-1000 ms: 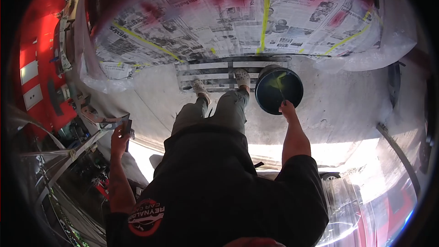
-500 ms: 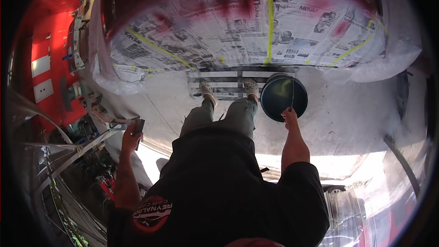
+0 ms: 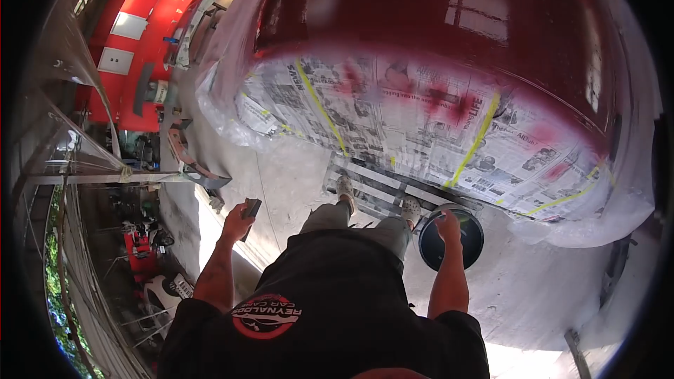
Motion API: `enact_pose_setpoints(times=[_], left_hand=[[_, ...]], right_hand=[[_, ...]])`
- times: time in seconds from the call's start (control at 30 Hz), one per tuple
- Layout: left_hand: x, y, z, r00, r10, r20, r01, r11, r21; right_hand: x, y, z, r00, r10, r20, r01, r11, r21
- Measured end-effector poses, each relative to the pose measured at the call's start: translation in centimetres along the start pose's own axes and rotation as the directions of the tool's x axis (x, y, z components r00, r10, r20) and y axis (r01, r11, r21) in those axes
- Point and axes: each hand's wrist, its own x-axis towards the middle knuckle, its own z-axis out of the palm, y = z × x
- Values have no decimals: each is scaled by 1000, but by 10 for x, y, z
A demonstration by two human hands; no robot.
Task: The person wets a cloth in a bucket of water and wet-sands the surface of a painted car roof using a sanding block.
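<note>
My left hand [image 3: 236, 226] is closed around a small dark flat block [image 3: 250, 209], held out to the left of my body. My right hand [image 3: 448, 226] is over the dark round bucket [image 3: 472, 240], its fingers curled together. Whatever those fingers hold, if anything, is too small to make out. Ahead of me is a glossy dark red car body [image 3: 393, 10]. Newspaper [image 3: 407, 116] masks its lower part, fixed with yellow tape [image 3: 474, 142] and marked with red overspray.
I stand on a slatted pallet [image 3: 375, 193], the bucket beside its right end. Clear plastic sheeting [image 3: 232, 123] hangs around the car. A metal bar [image 3: 112, 177], red equipment [image 3: 142, 247] and a white vehicle [image 3: 168, 289] are at left. A red wall [image 3: 165, 28] stands beyond.
The view has tilted up and turned left, showing more of the red body. My left hand still grips the block. My right hand remains over the bucket; the thin line seen below it earlier no longer shows.
</note>
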Motion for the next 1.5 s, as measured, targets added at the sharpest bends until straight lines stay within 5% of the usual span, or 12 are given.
enact_pose_setpoints(times=[0.07,0.13,0.2,0.27,0.37,0.53,0.77,0.83,1.0,1.1,1.37,1.5], left_hand=[[-6,0,8,999,-40,-20,40,999,-15],[-5,-10,18,997,-46,-59,40,995,-96],[4,-29,29,992,-58,-116,43,991,-124],[23,-38,28,983,-68,-168,43,989,-144],[70,-23,-1,962,-10,-274,-43,982,-186],[231,77,-116,909,190,-371,-317,894,-318],[473,251,-217,592,627,-506,-778,608,-158],[528,290,-213,511,663,-547,-813,580,-57],[612,360,-187,501,673,-545,-770,634,75],[648,405,-189,354,715,-603,-762,594,257],[837,571,-253,340,656,-674,-696,657,288],[827,556,-249,320,674,-665,-726,626,285]], right_hand=[[36,-89,-29,880,-243,-408,307,947,98],[50,-209,-76,680,-457,-574,553,833,-8],[65,-312,-102,484,-602,-635,695,706,-140],[77,-403,-111,400,-677,-617,703,659,-267],[109,-506,-103,393,-746,-537,702,621,-349],[173,-606,-69,573,-724,-385,442,668,-598],[212,-626,-28,657,-574,-488,146,732,-666],[212,-627,-28,669,-567,-481,111,716,-689],[210,-631,-27,694,-541,-476,66,706,-705],[206,-630,-26,697,-538,-474,60,702,-709],[208,-631,-31,671,-598,-438,108,664,-740],[208,-630,-30,685,-571,-452,95,685,-722]])
